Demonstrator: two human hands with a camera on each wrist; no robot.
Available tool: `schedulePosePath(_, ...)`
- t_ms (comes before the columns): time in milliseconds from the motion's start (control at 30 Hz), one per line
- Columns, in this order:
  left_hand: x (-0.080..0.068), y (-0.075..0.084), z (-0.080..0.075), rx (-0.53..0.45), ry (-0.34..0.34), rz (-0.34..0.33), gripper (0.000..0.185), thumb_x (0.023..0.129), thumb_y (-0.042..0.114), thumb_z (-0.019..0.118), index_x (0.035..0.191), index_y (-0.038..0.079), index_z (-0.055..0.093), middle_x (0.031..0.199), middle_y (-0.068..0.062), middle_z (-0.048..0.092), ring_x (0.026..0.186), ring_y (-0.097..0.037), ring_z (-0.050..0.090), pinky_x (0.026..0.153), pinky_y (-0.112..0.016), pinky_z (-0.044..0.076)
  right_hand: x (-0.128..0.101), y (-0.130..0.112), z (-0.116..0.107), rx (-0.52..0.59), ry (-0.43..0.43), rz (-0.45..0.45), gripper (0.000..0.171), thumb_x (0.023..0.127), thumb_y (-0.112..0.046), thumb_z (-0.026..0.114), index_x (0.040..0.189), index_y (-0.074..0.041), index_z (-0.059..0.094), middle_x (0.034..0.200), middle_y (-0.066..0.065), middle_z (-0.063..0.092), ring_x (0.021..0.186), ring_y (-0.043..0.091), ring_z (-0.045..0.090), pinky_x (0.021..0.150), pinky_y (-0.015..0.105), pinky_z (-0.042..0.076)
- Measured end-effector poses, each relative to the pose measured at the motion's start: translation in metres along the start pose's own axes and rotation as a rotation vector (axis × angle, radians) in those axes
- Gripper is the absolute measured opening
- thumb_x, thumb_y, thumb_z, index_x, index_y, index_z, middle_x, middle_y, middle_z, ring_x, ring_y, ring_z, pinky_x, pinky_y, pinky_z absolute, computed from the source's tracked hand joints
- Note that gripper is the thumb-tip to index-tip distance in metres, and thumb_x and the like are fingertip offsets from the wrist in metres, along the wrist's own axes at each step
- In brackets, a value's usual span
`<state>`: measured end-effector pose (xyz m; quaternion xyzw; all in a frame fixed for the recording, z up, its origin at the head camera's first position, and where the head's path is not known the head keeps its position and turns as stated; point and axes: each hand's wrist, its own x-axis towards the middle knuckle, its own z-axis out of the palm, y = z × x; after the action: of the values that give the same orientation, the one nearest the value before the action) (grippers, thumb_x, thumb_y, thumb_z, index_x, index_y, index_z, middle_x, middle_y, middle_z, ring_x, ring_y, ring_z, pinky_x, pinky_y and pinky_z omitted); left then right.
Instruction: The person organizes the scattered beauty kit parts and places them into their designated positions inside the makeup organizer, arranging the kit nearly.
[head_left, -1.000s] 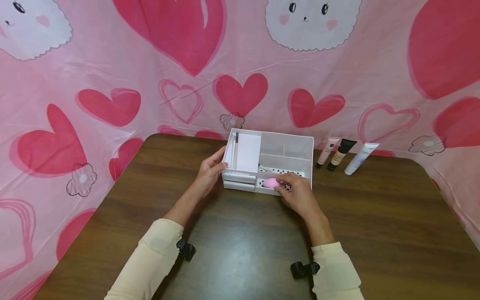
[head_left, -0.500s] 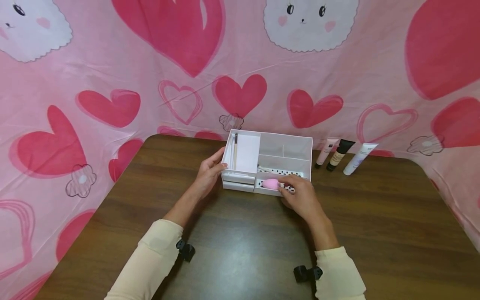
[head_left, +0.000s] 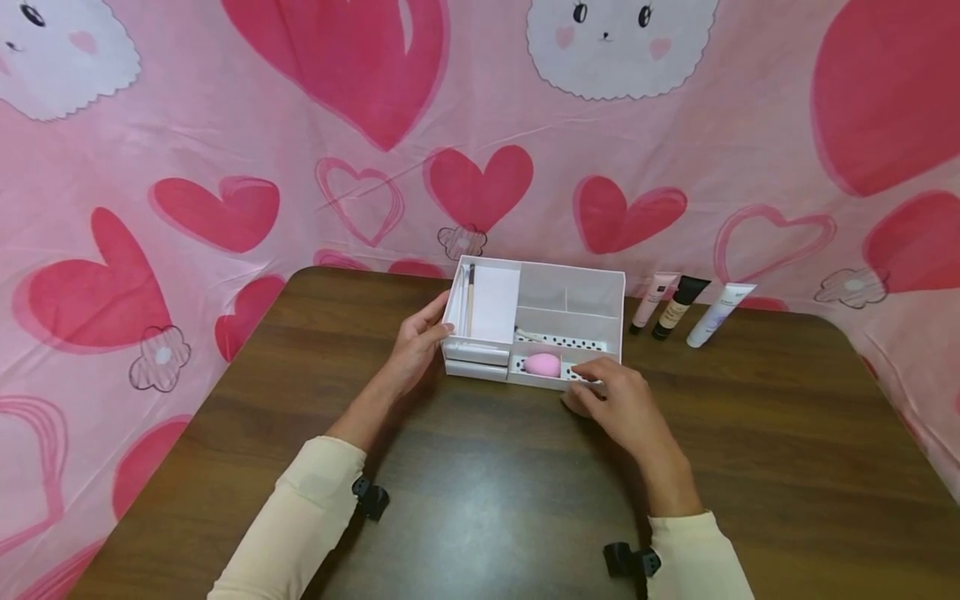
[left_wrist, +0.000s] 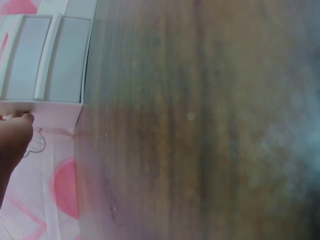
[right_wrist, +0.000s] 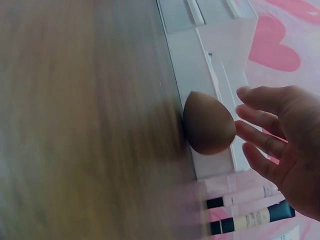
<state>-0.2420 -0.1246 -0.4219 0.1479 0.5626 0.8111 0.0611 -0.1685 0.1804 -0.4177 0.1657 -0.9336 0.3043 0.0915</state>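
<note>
A white makeup organizer stands at the back of the table, and my left hand grips its left side with the thumb at the edge. Inside its front right compartment lies a pink makeup sponge. My right hand is over the right end of that compartment, apart from the pink sponge, its fingers loosely bent. In the right wrist view a brown egg-shaped thing appears by the fingertips, in front of the organizer. The head view largely hides it beneath the right hand, so I cannot tell whether it is held.
Brushes lie in the organizer's left tray, above two small drawers. To the right stand a pink tube, a black-and-beige tube and a white tube. Behind the wooden table hangs a pink heart-patterned cloth.
The right hand has let go of the pink sponge and drawn back to the right, leaving it in the front compartment. The left hand stays on the organizer.
</note>
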Motion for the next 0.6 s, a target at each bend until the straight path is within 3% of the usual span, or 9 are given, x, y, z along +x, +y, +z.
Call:
schedulePosePath(367,0.0003,0.0010,-0.0001,0.015,-0.008,0.003,0.062,0.094,-0.009,0.039,0.152,-0.006,0.019,0.163,-0.018,0.019,0.147,-0.029,0.021,0.099,-0.008,0.041,-0.0068,0.0022,-0.0102,-0.116,-0.161,0.080,0.033,0.082,-0.020,0.077,0.113,-0.011,0.072,0.105,0.006,0.070,0.091,0.020,0.061,0.084,0.045,0.053)
schedulePosePath(600,0.0005,-0.0001,-0.0015,0.011,-0.011,0.007,0.062,0.094,-0.009,0.039,0.152,-0.007,0.018,0.163,-0.019,0.018,0.148,-0.029,0.019,0.099,-0.007,0.041,-0.0052,0.0052,-0.0088,-0.149,-0.191,0.067,0.032,0.078,-0.015,0.080,0.109,-0.011,0.073,0.104,0.006,0.068,0.088,0.019,0.059,0.079,0.040,0.050)
